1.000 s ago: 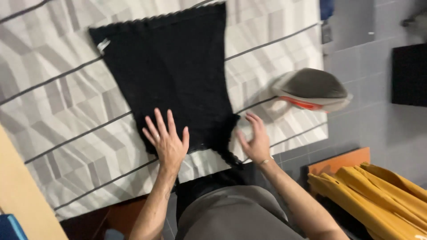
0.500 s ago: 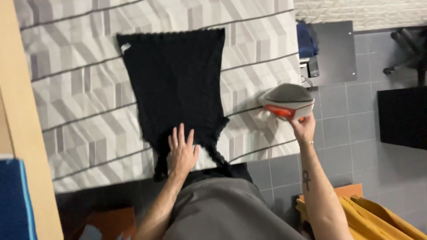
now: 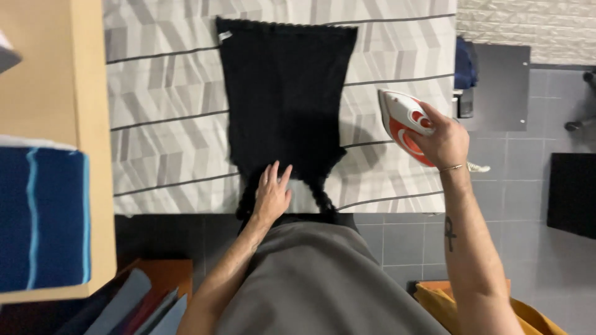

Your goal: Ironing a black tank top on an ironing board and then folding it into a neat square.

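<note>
A black knitted top (image 3: 285, 93) lies flat on a board covered in grey and white patterned cloth (image 3: 167, 130). My left hand (image 3: 272, 193) rests flat on the garment's near edge, by its straps, fingers slightly apart. My right hand (image 3: 444, 141) grips the handle of a white and orange iron (image 3: 403, 121), held above the board just right of the garment.
A wooden shelf (image 3: 74, 80) runs along the left, with a blue striped cloth (image 3: 40, 217) on it. Folders (image 3: 146, 304) sit at bottom left. Yellow fabric (image 3: 534, 316) lies at bottom right. A dark box (image 3: 571, 192) stands on the grey tiled floor.
My right hand has taken the iron off its resting place at the board's edge and lifted it. My left hand stays on the garment's near edge.
</note>
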